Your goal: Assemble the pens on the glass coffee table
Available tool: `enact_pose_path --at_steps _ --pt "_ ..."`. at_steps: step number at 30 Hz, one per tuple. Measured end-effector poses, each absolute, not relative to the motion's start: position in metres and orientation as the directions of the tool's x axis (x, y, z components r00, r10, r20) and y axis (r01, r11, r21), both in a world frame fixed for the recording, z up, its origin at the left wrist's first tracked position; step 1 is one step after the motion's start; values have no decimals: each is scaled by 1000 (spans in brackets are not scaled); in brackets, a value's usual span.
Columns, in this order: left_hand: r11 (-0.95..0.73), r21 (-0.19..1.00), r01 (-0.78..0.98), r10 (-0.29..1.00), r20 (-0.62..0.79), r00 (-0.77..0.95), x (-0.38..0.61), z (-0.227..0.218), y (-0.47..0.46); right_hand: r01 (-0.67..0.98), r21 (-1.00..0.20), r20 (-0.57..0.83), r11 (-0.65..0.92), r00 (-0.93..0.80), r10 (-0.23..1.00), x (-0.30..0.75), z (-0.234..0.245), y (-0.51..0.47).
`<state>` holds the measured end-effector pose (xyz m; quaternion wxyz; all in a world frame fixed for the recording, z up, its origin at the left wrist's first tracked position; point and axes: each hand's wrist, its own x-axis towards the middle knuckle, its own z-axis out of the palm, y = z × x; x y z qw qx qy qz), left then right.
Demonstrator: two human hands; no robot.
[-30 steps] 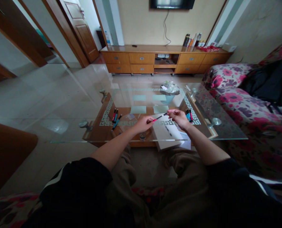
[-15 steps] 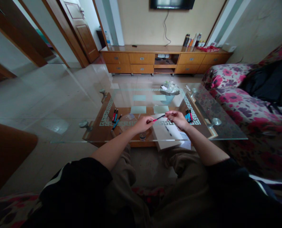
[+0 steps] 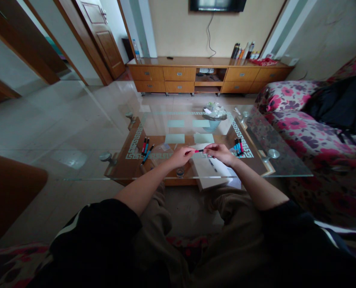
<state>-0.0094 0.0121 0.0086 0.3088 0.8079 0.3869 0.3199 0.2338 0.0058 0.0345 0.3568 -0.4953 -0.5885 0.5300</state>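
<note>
Above the glass table (image 3: pixel 154 170) I hold a pink and black pen (image 3: pixel 198 151) level between both hands. My left hand (image 3: pixel 182 156) is closed on its pink end. The fingers of my right hand (image 3: pixel 218 153) pinch the black end and hide its tip. To the left, several pens (image 3: pixel 145 146) in pink, blue and black lie on the glass, with a blue and black pen (image 3: pixel 147 155) slanting beside them. Right of my right hand lies another group of pens (image 3: pixel 238 147), blue and pink with black.
Below the glass are a white box (image 3: pixel 209 176) and a small round glass object (image 3: pixel 180 172). A waste basket (image 3: pixel 211 124) full of litter stands past the table. A flowered sofa (image 3: pixel 288 98) is at the right, a wooden cabinet (image 3: pixel 179 74) along the wall.
My right hand has moved left and slightly down along the pen, closer to my left hand. The pen has gone from tilted to nearly level, and less of it shows.
</note>
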Motion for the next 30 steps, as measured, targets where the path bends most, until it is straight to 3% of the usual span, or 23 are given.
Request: enact_pose_path --at_steps 18,30 --pt "-485 737 471 812 180 554 -11 6 10 175 -984 -80 -32 -275 958 238 17 13" --pt "-490 728 479 810 178 559 -11 14 9 264 -964 -66 37 -371 926 238 15 15"
